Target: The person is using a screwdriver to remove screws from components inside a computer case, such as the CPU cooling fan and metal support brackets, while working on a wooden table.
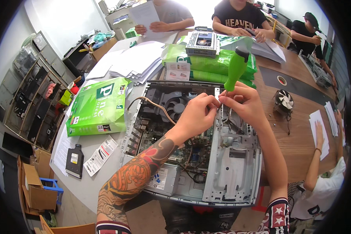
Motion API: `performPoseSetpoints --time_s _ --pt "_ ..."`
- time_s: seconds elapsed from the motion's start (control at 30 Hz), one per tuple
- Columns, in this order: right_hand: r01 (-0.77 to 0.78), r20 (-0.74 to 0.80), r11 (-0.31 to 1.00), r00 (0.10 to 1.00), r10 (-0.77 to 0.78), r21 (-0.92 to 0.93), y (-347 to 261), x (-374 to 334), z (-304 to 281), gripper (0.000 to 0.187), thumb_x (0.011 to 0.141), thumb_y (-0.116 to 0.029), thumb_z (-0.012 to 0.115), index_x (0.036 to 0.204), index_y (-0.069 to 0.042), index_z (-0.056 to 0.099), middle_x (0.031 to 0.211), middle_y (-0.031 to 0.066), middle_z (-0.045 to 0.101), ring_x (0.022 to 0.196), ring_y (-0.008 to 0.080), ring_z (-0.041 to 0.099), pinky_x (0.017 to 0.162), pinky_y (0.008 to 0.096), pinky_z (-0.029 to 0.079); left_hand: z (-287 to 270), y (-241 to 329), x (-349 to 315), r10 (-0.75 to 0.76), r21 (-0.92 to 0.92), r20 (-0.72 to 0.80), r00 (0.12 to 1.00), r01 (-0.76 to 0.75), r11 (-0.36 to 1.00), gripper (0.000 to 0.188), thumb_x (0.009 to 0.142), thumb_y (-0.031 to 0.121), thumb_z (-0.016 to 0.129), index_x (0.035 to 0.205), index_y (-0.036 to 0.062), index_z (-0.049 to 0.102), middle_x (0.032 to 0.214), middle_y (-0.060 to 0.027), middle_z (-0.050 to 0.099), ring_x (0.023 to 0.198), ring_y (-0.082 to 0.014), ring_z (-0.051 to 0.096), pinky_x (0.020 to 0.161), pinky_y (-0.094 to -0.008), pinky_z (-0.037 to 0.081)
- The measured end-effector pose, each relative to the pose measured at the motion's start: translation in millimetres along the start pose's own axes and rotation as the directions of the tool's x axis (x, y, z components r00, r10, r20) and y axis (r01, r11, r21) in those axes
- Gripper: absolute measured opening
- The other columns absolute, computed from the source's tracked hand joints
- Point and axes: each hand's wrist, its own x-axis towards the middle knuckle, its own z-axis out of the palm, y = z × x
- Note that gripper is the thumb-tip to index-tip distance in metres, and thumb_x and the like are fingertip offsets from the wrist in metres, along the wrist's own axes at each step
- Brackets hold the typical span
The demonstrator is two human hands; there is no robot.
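Note:
An opened desktop computer case (238,175) lies flat in front of me, with its circuit board (160,140) and a black fan (175,106) exposed. My right hand (245,103) pinches the shaft of a screwdriver (236,70), whose green handle with a black end points up. Beside it, my left hand (199,113) has its fingertips pressed together at the far end of the case's metal bracket. Whatever lies between the left fingertips is too small or hidden to name. The screwdriver's tip is hidden by my fingers.
A green paper pack (97,105) and a black part (75,160) lie left of the case. Beyond it, a metal drive unit (202,43) rests on more green packs. To the right are a cooling fan (284,100) and a tape roll (282,80). Several people sit around the table.

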Motion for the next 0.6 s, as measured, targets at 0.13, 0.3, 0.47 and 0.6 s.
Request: performPoseSetpoints --time_s 0.13,0.3,0.47,0.6 --pt "0.003 -0.002 1.0 1.0 -0.003 -0.006 0.5 0.1 0.5 0.009 0.085 -0.01 0.078 0.089 -0.002 0.075 0.083 -0.0033 0.061 0.058 -0.0011 0.044 0.049 0.0175 0.031 -2.0 -3.3 -1.3 0.036 0.062 0.017 0.999 -0.037 0.997 0.014 0.09 0.006 0.061 0.1 -0.0023 0.066 0.088 -0.0088 0.06 0.066 -0.0138 0.059 0.062 -0.0292 0.049" --pt "0.012 0.002 1.0 1.0 -0.012 -0.017 4.6 -0.7 1.6 0.012 0.086 -0.013 0.078 0.089 -0.002 0.075 0.079 -0.0031 0.062 0.056 -0.0007 0.046 0.049 0.018 0.034 -2.4 -2.1 -1.2 0.029 0.076 0.022 0.999 -0.03 0.997 0.013 0.09 0.007 0.063 0.099 -0.0018 0.066 0.087 -0.0084 0.059 0.066 -0.0134 0.059 0.061 -0.0291 0.048" --pt "-0.033 0.028 0.999 0.999 0.033 0.011 1.4 -0.8 2.9 0.013 0.088 -0.013 0.076 0.094 -0.001 0.074 0.084 -0.0018 0.067 0.062 0.0017 0.055 0.053 0.018 0.041 -4.4 2.3 -2.0 0.005 0.025 0.032 0.999 -0.005 1.0 0.015 0.087 0.008 0.065 0.099 -0.001 0.067 0.087 -0.0063 0.059 0.066 -0.0126 0.058 0.061 -0.0285 0.048" --pt "-0.019 0.058 0.999 0.998 0.017 0.034 -1.2 -1.6 1.5 0.015 0.091 -0.01 0.071 0.103 0.0 0.072 0.09 0.0003 0.069 0.074 0.0055 0.064 0.058 0.0187 0.048 -2.1 -2.1 -1.3 0.023 0.049 0.031 0.999 -0.024 0.999 0.016 0.086 0.007 0.066 0.1 0.0005 0.068 0.088 -0.0059 0.059 0.066 -0.0124 0.058 0.061 -0.0281 0.048"
